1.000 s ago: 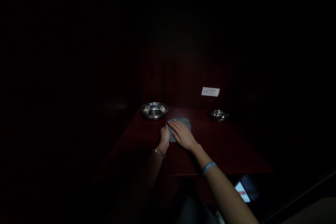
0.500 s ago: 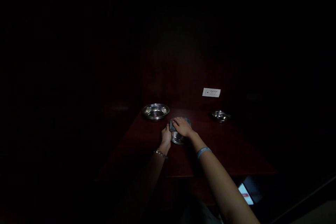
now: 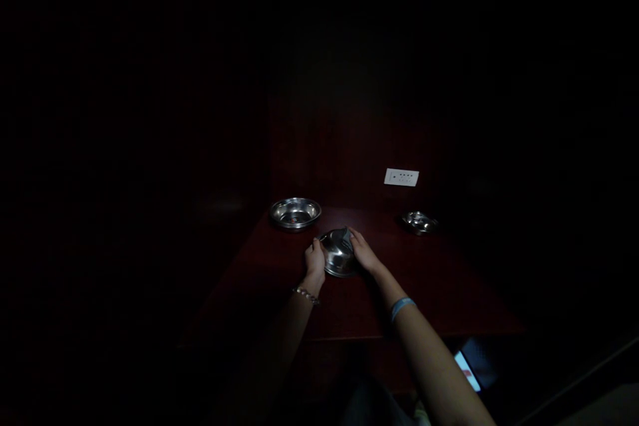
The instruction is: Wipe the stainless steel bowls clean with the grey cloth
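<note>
A shiny steel bowl [image 3: 337, 258] is between my hands at the middle of the table, its rounded outside apparently facing up. My left hand [image 3: 315, 258] grips its left edge, thumb along the side. My right hand [image 3: 363, 251] is closed on a grey cloth [image 3: 347, 238] and presses it against the bowl's upper right side. Most of the cloth is hidden under the right fingers.
On the dark red table [image 3: 419, 293], a wide steel bowl [image 3: 295, 213] stands at the back left and a smaller steel dish [image 3: 420, 221] at the back right. A white socket plate [image 3: 401, 177] is on the back wall. A lit screen [image 3: 467, 371] shows below the table's front edge.
My right hand has slid the cloth from the top of the bowl to its right side, uncovering more steel. My left hand keeps its hold.
</note>
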`<state>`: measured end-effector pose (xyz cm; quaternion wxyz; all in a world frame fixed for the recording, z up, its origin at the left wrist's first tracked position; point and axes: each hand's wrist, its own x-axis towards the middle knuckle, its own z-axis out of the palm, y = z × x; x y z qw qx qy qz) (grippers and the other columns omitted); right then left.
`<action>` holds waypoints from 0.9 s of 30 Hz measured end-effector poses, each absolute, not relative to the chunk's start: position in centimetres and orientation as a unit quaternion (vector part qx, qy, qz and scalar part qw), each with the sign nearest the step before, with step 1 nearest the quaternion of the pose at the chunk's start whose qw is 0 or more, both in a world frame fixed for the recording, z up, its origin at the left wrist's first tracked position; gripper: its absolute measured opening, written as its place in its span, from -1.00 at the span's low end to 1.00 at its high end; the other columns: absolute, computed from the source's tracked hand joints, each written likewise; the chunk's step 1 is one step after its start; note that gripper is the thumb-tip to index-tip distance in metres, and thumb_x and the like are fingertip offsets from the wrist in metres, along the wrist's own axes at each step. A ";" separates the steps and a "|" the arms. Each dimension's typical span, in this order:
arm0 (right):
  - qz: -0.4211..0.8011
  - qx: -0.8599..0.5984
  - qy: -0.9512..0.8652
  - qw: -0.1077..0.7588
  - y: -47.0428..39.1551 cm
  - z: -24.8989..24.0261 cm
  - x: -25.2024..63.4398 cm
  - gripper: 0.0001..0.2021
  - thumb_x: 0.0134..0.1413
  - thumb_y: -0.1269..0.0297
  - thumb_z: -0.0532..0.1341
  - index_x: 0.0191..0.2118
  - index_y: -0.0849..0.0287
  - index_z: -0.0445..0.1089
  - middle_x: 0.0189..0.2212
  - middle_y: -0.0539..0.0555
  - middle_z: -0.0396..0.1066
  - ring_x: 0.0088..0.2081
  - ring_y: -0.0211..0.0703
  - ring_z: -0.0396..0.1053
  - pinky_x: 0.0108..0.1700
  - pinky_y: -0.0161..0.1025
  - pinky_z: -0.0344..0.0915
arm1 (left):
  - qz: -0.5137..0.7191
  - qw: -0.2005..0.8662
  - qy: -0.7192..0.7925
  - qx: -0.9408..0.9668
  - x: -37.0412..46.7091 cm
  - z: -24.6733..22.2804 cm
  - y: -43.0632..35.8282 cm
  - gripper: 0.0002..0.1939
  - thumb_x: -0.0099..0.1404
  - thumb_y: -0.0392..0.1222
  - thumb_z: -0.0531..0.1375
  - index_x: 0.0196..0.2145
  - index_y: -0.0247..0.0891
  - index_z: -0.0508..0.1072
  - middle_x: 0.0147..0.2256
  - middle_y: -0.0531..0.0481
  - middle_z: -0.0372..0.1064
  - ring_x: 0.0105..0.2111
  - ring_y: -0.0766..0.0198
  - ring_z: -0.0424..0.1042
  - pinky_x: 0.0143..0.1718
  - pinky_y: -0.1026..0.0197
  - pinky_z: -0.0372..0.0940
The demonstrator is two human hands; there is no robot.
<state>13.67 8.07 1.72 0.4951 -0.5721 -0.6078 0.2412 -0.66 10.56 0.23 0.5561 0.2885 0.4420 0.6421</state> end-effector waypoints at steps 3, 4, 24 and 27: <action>0.266 -0.564 -0.580 0.524 6.9 0.3 13.8 -0.25 0.29 -0.25 -0.12 0.37 0.20 0.14 0.36 0.22 0.13 0.40 -0.04 0.03 0.43 0.00 -0.09 | 0.643 0.573 0.431 0.268 -0.7 0.3 10.6 -0.73 0.37 -0.15 0.09 -0.40 -0.30 0.50 -0.38 -0.10 0.53 -0.36 0.25 0.50 -0.16 0.17 0.35; 0.266 -0.563 -0.578 0.528 6.4 -0.1 13.7 -0.20 0.28 -0.28 -0.14 0.39 0.24 0.09 0.38 0.24 0.08 0.41 -0.03 -0.01 0.44 0.00 -0.13 | 0.645 0.576 0.429 0.262 -0.6 0.4 10.6 -0.73 0.37 -0.15 0.09 -0.40 -0.30 0.50 -0.38 -0.09 0.53 -0.38 0.26 0.50 -0.17 0.17 0.35; -0.079 -0.546 -0.769 0.321 -0.1 1.9 8.0 -0.45 0.43 0.19 -0.12 0.44 0.18 -0.07 0.41 0.16 0.04 0.44 0.01 -0.07 0.42 0.14 -0.06 | 0.626 0.551 0.451 0.318 -1.1 0.2 10.3 -0.72 0.28 -0.10 0.16 -0.53 -0.28 0.41 -0.53 0.02 0.37 -0.46 0.27 0.37 -0.33 0.22 0.29; -0.076 -0.506 -0.809 0.287 0.3 3.0 7.6 -0.48 0.43 0.22 -0.10 0.42 0.15 0.01 0.38 0.10 0.11 0.42 -0.03 -0.03 0.44 0.10 -0.08 | 0.634 0.557 0.428 0.323 -1.2 -0.2 10.5 -0.73 0.30 -0.14 0.14 -0.53 -0.25 0.36 -0.54 0.00 0.34 -0.43 0.23 0.40 -0.30 0.17 0.31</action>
